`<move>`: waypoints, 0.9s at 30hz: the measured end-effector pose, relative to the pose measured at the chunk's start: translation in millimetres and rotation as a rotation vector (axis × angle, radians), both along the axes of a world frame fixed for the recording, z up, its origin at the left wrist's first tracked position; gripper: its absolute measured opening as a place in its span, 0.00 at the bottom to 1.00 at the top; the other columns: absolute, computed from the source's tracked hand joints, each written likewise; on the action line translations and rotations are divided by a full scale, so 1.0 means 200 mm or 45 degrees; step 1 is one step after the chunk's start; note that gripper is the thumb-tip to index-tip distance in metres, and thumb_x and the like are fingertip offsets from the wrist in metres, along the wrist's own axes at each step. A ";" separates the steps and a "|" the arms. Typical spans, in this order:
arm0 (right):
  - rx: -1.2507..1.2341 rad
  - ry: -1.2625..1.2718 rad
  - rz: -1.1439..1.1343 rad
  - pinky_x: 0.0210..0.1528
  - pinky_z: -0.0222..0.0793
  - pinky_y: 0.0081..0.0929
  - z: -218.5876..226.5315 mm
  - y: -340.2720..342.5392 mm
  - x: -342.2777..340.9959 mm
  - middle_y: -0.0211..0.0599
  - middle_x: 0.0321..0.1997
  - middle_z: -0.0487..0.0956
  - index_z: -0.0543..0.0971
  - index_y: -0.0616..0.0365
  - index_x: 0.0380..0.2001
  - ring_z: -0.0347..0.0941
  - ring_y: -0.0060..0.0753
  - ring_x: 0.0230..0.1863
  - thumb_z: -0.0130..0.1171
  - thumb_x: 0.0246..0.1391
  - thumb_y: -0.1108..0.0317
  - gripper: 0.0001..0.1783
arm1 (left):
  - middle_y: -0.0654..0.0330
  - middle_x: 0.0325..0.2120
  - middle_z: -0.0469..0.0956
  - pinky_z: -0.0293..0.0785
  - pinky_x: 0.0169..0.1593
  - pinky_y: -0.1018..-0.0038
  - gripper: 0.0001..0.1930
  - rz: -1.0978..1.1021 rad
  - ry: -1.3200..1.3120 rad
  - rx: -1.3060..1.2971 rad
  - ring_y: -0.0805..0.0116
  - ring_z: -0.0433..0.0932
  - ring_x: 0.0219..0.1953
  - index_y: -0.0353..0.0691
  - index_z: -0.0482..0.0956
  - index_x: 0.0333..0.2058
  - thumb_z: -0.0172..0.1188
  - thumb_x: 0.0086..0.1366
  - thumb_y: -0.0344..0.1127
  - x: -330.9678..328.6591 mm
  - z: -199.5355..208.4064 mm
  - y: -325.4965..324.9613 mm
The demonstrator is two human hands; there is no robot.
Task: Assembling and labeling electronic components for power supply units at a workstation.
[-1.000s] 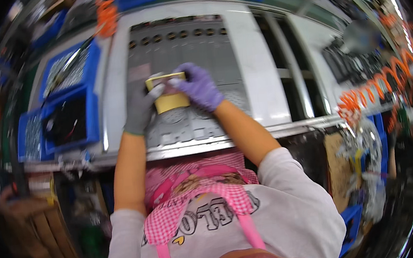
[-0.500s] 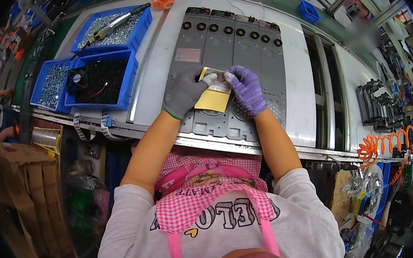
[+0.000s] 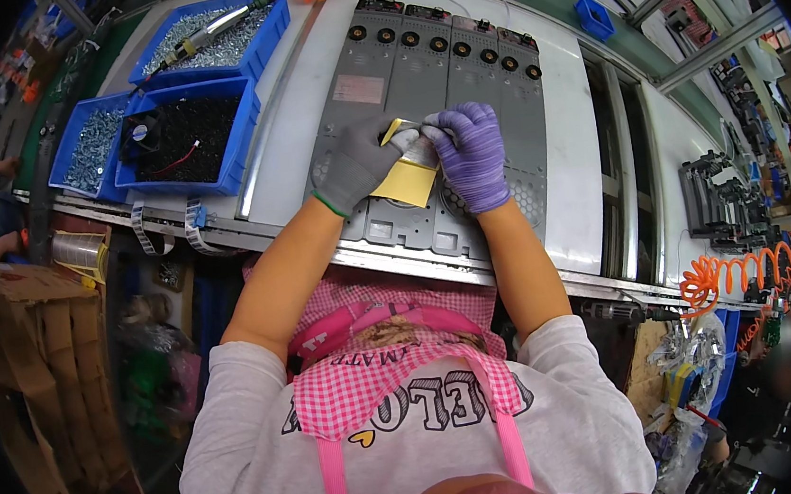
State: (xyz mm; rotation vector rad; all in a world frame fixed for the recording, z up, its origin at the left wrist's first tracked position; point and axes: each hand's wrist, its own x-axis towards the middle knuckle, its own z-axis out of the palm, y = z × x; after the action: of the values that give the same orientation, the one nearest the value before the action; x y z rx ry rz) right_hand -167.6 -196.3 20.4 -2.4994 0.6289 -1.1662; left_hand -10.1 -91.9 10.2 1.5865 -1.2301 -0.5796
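- Yellow sheet (image 3: 406,187), carrying a clear-looking label (image 3: 421,153) on its upper part: I see it held above the near half of the grey panels (image 3: 433,91).
- Left hand (image 3: 356,162), grey glove: thumb and fingers clamped on the sheet's left edge, over the panels.
- Right hand (image 3: 474,156), purple glove: thumb and fingertips together, pinched on the sheet's upper right edge; exact contact partly hidden from me.
- Panels: I note a row side by side on the white bench (image 3: 569,149), round black fittings along their far ends; pale sticker (image 3: 358,89) on the leftmost.
- Left of the panels: blue bin (image 3: 185,188) of black screws (image 3: 205,122), small fan (image 3: 142,130) on them. Two more blue bins adjoin it, both with silver screws; a power screwdriver (image 3: 213,31) lies across the farther one.
- Right of the panels: dark slots in the bench, then black brackets (image 3: 722,201), orange coiled hose (image 3: 702,282) nearer me.
- Beyond the panels, to the right: small blue box (image 3: 593,18).
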 end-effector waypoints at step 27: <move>-0.202 -0.082 0.004 0.43 0.69 0.37 0.02 0.04 0.01 0.35 0.32 0.81 0.87 0.50 0.36 0.75 0.41 0.37 0.71 0.45 0.70 0.11 | 0.57 0.30 0.83 0.77 0.38 0.75 0.16 -0.106 0.151 -0.003 0.75 0.80 0.32 0.31 0.82 0.44 0.59 0.70 0.41 0.01 0.01 0.00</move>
State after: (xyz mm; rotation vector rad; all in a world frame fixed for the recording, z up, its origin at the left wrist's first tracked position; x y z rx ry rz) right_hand -165.8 -188.7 24.8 -2.5788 0.5348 -1.3378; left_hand -7.6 -91.7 11.8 1.4826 -1.2110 -0.7149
